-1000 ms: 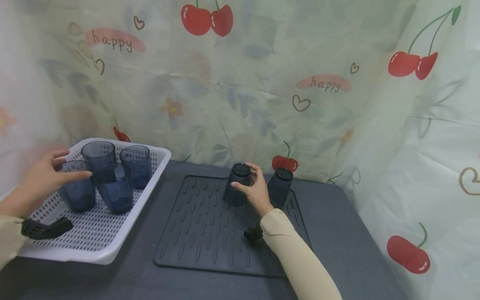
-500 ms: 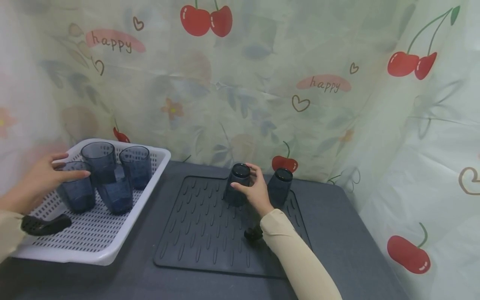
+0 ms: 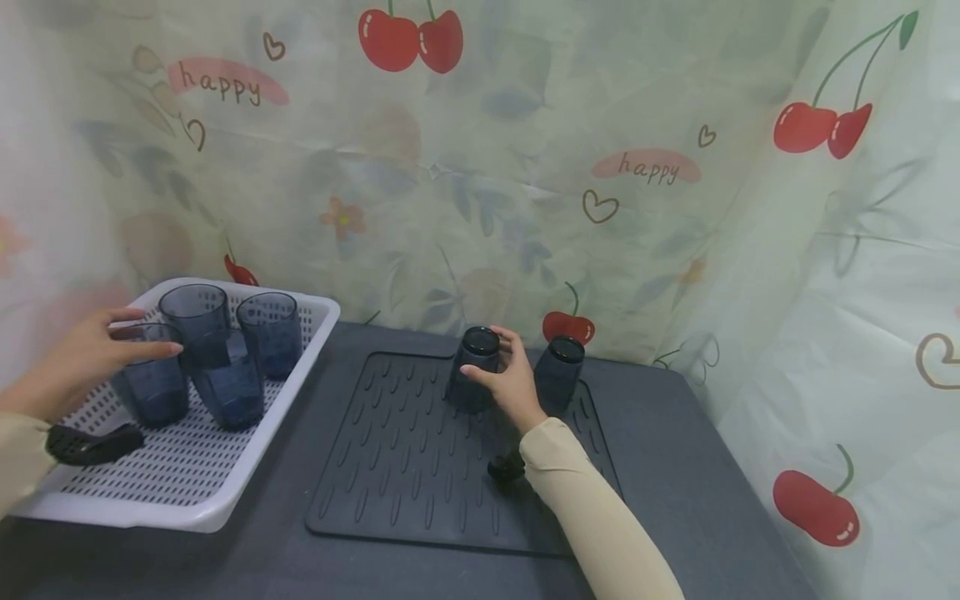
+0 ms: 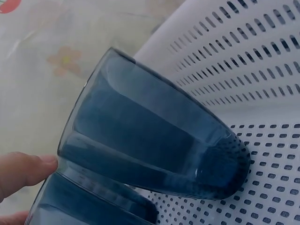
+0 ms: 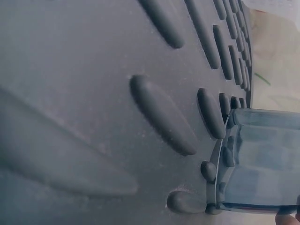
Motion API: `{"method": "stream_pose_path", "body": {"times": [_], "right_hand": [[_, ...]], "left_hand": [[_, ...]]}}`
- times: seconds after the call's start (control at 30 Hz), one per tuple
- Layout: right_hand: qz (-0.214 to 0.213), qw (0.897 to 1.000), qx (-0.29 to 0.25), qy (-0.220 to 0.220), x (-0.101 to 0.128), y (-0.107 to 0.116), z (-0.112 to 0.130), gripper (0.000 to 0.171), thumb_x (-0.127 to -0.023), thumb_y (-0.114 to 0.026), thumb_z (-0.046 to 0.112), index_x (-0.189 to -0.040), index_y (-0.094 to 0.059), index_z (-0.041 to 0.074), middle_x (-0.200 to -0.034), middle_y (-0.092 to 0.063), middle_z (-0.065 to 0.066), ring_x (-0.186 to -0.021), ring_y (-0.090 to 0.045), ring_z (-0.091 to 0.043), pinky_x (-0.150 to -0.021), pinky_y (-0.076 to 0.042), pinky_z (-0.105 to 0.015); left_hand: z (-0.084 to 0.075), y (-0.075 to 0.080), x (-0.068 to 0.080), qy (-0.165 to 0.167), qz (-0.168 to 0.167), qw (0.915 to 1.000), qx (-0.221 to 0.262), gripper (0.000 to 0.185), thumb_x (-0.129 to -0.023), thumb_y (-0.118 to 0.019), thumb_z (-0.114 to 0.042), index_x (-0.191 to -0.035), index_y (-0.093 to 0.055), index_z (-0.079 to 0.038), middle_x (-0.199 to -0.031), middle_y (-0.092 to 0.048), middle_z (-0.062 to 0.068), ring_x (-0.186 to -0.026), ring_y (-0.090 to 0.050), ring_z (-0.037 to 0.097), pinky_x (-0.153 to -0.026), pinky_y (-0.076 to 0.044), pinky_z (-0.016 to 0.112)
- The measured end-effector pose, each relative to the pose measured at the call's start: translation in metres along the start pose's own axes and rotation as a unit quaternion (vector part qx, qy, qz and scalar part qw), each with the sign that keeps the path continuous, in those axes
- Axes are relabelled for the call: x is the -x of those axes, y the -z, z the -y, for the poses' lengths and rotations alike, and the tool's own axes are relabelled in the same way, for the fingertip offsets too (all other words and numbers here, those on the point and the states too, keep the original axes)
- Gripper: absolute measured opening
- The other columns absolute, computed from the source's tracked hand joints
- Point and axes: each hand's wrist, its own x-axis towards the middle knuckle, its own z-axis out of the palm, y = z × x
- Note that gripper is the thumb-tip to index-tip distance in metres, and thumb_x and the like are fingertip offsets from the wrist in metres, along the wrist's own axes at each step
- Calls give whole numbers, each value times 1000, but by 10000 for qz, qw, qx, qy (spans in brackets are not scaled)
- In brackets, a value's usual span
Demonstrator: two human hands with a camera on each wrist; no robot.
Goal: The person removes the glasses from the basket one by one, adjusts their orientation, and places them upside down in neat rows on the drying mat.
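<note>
My left hand [image 3: 82,362] grips the rim of an upright blue tumbler [image 3: 157,392] at the left of a white perforated basket [image 3: 187,492]. In the left wrist view that tumbler [image 4: 154,140] fills the frame, with a fingertip [image 4: 23,171] against its rim. My right hand [image 3: 510,383] curls round an upside-down blue tumbler [image 3: 463,393] that stands at the back of a black ribbed mat [image 3: 405,467]. The right wrist view shows the mat [image 5: 93,93] close up and the tumbler [image 5: 262,159] standing on it.
Three more blue tumblers [image 3: 232,387] stand upright in the basket. A second upside-down tumbler [image 3: 558,375] stands on the mat just right of my right hand. The dark table [image 3: 675,467] is backed by a cherry-print curtain [image 3: 487,167].
</note>
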Motion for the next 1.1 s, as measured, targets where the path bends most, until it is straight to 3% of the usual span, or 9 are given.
{"method": "stream_pose_path", "body": {"times": [0.2,0.73,1.1], "right_hand": [[2,10000,24,21,1,1,0,75,-81,-78,9,-145,-38,13,-135,-45,-21,-128,-51,-33,-102,-45,-51],[22,10000,56,-40,1,0,3,76,-81,-78,9,-145,-37,11,-136,-45,-21,-127,-52,-33,-99,-47,-51],[13,10000,-1,-19,0,1,1,77,-81,-78,8,-146,-37,10,-136,-45,-21,-127,-51,-34,-98,-47,-51]], "left_hand": [[-1,0,0,-16,24,10000,-91,124,-73,-71,-66,-153,-5,1,-154,-4,36,-133,-17,61,-96,-25,76],[-2,4,0,-168,526,9982,-254,117,-77,-75,-56,-151,-9,5,-146,-18,44,-128,-22,62,-96,-28,74],[-4,4,2,-176,531,9974,-454,121,-72,-79,-55,-151,-11,5,-143,-20,45,-126,-22,64,-93,-27,77]]}}
